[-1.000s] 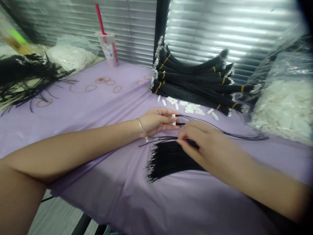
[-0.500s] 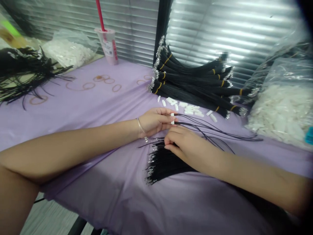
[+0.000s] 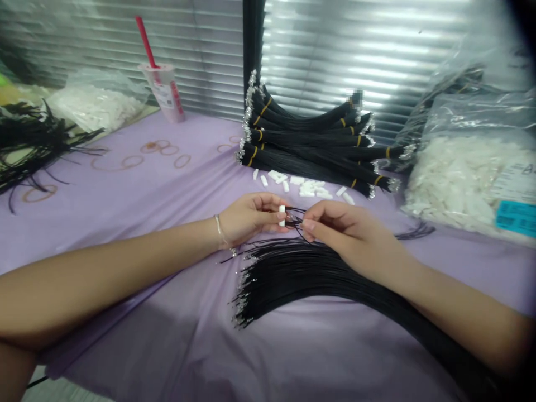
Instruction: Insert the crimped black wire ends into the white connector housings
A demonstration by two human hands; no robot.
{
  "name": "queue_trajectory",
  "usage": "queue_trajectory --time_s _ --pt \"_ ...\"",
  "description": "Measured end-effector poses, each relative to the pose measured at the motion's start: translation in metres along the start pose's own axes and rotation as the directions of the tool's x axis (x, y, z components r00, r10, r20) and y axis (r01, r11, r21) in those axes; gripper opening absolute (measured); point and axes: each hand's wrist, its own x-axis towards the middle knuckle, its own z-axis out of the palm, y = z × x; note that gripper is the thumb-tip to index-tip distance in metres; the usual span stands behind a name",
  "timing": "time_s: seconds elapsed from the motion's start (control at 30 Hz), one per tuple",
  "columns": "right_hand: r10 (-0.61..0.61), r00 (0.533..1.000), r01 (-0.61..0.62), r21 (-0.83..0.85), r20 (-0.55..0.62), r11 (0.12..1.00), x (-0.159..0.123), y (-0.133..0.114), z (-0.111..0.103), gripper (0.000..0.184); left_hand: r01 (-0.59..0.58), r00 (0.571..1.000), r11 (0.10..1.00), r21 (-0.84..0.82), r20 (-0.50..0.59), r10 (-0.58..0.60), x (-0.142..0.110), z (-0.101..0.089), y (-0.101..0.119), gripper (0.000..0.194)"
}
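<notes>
Horizontal slatted blinds run along the back, the left blind [image 3: 205,67] dim and grey, the right blind [image 3: 310,50] brightly lit, with a dark post [image 3: 253,39] between them. Creased purple cloth [image 3: 138,329] covers the surface [image 3: 318,346]. Grey floor [image 3: 56,392] shows at lower left.

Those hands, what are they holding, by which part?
Left hand: a white connector housing, around its middle. Right hand: a black wire, near its end.

The right forearm [image 3: 444,296] hides some fanned wires [image 3: 288,273], the left edge crops the wire heap [image 3: 25,139], and the cup's print [image 3: 170,99] is unreadable.
</notes>
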Motion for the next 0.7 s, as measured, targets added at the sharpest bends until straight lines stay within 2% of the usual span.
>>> queue_trajectory --time_s 0.1,0.33,0.53,0.7 --pt "0.043 0.998 -0.043 0.008 -0.04 0.999 0.002 0.007 -0.005 0.016 0.006 1.0 0.999 0.05 -0.028 -0.004 -0.002 0.002 0.001 0.019" --pt "0.058 0.993 -0.076 -0.183 -0.104 0.98 0.006 0.015 -0.005 0.014 0.004 1.0 0.993 0.118 -0.025 -0.001 -0.006 0.006 0.003 0.017" --pt "0.012 0.997 -0.035 -0.278 -0.082 0.96 0.007 0.019 -0.001 0.016 -0.038 0.999 0.979 0.198 -0.004 0.04 -0.005 0.005 0.001 0.017" --pt "-0.021 0.997 -0.002 -0.307 -0.073 0.952 0.006 0.019 0.0 0.018 -0.018 1.0 0.978 0.208 -0.021 0.023 -0.006 0.005 0.001 0.019"
